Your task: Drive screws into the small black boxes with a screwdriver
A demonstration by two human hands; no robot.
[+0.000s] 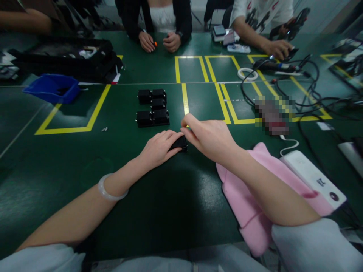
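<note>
A small black box-shaped part point(180, 143) lies on the green table point(170, 204) in front of me. My left hand point(159, 148) rests over its left side, fingers curled down on it. My right hand point(208, 136) reaches in from the right and pinches the part's top edge with thumb and fingers. A white bangle point(109, 192) circles my left wrist. Just beyond my hands, several matching black parts point(152, 107) sit grouped together on the table.
A pink cloth point(249, 204) and a white device point(313, 177) lie under my right forearm. A blue bin point(52, 87) and black bags point(70, 58) stand at far left. Cables point(300, 90) sprawl at right. Other people's hands point(159, 41) rest at the far edge.
</note>
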